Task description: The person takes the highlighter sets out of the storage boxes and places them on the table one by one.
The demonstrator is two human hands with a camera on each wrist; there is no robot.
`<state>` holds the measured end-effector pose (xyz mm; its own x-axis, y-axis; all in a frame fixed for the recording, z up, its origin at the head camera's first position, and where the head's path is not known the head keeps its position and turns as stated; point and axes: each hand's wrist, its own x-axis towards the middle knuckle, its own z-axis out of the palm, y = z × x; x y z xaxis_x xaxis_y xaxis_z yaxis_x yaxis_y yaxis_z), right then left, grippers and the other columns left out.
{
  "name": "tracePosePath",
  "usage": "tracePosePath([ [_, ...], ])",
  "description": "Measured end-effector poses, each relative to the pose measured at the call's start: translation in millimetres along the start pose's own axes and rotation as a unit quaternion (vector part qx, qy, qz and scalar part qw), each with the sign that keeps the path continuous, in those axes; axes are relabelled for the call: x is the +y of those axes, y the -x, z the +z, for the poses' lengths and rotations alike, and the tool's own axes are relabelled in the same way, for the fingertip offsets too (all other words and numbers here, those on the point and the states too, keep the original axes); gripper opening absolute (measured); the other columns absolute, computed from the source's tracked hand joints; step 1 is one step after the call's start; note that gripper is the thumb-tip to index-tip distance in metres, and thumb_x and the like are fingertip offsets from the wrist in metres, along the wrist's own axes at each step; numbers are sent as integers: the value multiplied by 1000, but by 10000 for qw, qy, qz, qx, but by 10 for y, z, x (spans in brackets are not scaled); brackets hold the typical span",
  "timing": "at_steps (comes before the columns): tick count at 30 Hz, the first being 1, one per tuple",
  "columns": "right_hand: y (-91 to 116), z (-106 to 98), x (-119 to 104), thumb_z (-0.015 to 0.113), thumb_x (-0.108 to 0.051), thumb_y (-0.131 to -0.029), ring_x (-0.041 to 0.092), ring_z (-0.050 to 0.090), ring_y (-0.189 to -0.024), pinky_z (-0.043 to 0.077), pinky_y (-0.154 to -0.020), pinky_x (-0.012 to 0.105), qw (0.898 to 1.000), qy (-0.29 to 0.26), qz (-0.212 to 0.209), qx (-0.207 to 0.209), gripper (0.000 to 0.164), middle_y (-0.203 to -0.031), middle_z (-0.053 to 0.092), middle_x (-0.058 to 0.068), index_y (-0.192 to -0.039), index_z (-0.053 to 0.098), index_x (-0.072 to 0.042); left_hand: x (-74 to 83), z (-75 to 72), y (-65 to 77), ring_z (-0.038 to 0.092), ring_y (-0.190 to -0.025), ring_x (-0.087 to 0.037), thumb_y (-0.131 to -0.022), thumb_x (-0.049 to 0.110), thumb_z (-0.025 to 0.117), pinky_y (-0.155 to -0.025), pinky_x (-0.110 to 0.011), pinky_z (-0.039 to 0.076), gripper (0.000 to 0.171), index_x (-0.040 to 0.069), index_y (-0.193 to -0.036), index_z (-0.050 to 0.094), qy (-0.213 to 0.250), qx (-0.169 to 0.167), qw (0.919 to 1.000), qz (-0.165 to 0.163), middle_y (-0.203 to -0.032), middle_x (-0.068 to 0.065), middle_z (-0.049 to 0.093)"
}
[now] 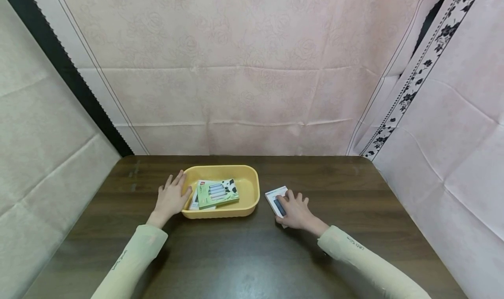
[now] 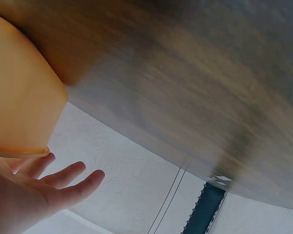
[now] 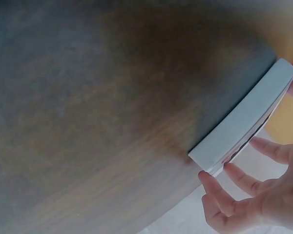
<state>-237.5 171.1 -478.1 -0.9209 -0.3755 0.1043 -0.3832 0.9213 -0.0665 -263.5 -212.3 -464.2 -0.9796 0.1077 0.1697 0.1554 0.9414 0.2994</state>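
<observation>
A yellow plastic basket point(image 1: 249, 194) stands on the table, holding a green box point(image 1: 218, 193) with pen-like shapes and black-and-white spots printed on it. This lies over a white box point(image 1: 194, 204), mostly hidden. My left hand point(image 1: 170, 199) touches the basket's left rim, its fingers fairly straight and spread; in the left wrist view they reach past the rim. To the right of the basket, my right hand point(image 1: 296, 211) grips a flat white box point(image 1: 271, 195) with a dark picture on top. In the right wrist view, the fingertips and thumb press on that box's edges.
A dark wooden table point(image 1: 244, 251) lies under everything. Pale patterned cloth point(image 1: 252, 93) hangs behind its far edge, with more cloth at the left point(image 1: 47, 159) and right point(image 1: 453, 159) sides.
</observation>
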Motion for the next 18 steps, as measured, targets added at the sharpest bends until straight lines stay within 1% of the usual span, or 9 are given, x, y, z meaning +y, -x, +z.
tracePosePath([
  [7, 22, 0, 50, 62, -53, -73, 34, 43, -88, 32, -67, 47, 9998, -70, -137, -133, 64, -117, 43, 15, -126, 48, -19, -5, 5, 4, 20, -130, -47, -93, 34, 38, -92, -71, 21, 57, 2, -139, 27, -7, 8, 10000, 20, -147, -18, 23],
  [13, 48, -35, 108, 60, -55, -74, 34, 42, -97, 34, -73, 52, 9989, -141, -375, -260, 66, -121, 42, 14, -128, 47, -21, -7, 6, 5, 20, -130, -47, -93, 34, 38, -92, -71, 22, 57, 2, -139, 27, -36, 4, 10000, 16, -147, -18, 23],
  [18, 82, -70, 163, 60, -56, -75, 33, 40, -108, 33, -76, 50, 9974, -240, -572, -358, 66, -127, 42, 13, -130, 45, -23, 1, 5, 5, 20, -130, -47, -93, 34, 38, -92, -71, 22, 57, 2, -139, 27, -47, 9, 10000, 24, -147, -18, 22],
])
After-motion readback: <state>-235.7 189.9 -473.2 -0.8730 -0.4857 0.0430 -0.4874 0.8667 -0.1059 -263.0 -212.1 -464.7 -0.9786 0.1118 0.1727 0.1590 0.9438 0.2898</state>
